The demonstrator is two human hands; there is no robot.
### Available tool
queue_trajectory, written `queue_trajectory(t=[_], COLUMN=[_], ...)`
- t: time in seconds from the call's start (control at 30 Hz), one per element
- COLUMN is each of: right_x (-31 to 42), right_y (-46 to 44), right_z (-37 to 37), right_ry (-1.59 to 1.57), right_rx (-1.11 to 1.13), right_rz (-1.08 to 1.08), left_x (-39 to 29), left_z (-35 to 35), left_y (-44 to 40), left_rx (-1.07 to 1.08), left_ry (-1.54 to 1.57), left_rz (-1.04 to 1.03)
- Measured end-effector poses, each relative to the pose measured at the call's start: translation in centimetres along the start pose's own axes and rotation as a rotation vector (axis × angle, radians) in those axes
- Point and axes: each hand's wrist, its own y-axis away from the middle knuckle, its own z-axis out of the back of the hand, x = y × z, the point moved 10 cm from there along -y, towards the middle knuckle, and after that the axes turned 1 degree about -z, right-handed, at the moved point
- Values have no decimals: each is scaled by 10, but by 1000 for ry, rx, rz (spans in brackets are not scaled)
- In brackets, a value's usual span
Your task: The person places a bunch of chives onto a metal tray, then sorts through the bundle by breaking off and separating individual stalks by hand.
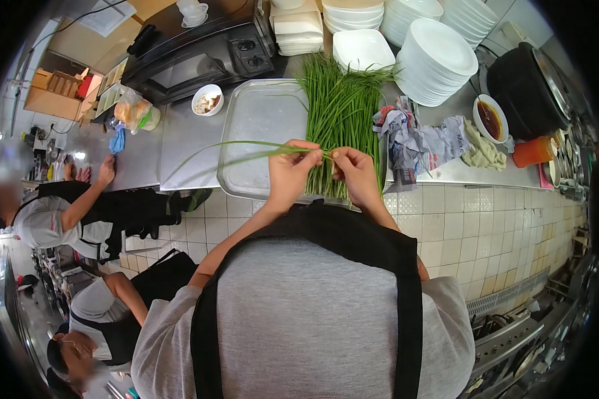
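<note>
My left hand (291,171) pinches a few long green chives (236,146), their leaf tips trailing out to the left. At their stem ends, my right hand (355,174) has its thumb and fingers closed, close to the left fingertips. Both hands are over a metal tray (263,110). A thick pile of chives (343,110) fills the tray's right side, stems toward me, partly hidden by my hands. To the right of the pile lies crumpled newspaper (406,136).
Stacked white plates (439,56) and a white square bowl (363,50) stand behind. On the right are a bowl of dark sauce (490,120), a green cloth (484,147) and a black pot (529,86). A toaster oven (193,63) sits back left. Two people are at left.
</note>
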Motion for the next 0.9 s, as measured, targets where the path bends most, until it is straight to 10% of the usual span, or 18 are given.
queue_trajectory(t=[0.57, 0.9], right_x=[-6, 55], right_y=[-1, -10], right_z=[-5, 77], right_ry=[311, 155], right_rx=[102, -247], right_rz=[19, 280], left_x=[17, 24], left_z=[4, 37], left_y=[-2, -16], left_rx=[112, 82], left_ry=[-22, -26], left_rz=[184, 241])
